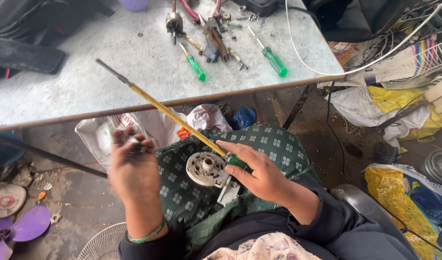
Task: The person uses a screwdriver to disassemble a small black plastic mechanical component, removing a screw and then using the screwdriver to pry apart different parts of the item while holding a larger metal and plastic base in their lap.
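Your right hand [262, 173] holds a long screwdriver [172, 115] with a yellow-coated shaft, bare dull metal tip and glossy green plastic handle. On your lap, patterned green cloth [274, 142] carries a matt grey cast-metal disc [206, 168]. The tabletop [86, 82] looks worn, scuffed, pale laminate.

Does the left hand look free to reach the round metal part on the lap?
Probably not freely: the left hand is raised, pinching something small. The round metal part lies uncovered beside it.

Grey table [110, 82]: two green screwdrivers [274, 60] [196, 67], red-handled pliers [194, 12], loose bits [216, 41], white cable [298, 53]. Floor [76, 197]: purple fan blade [23, 228], white fan guard [103, 243], plastic bags [148, 125].
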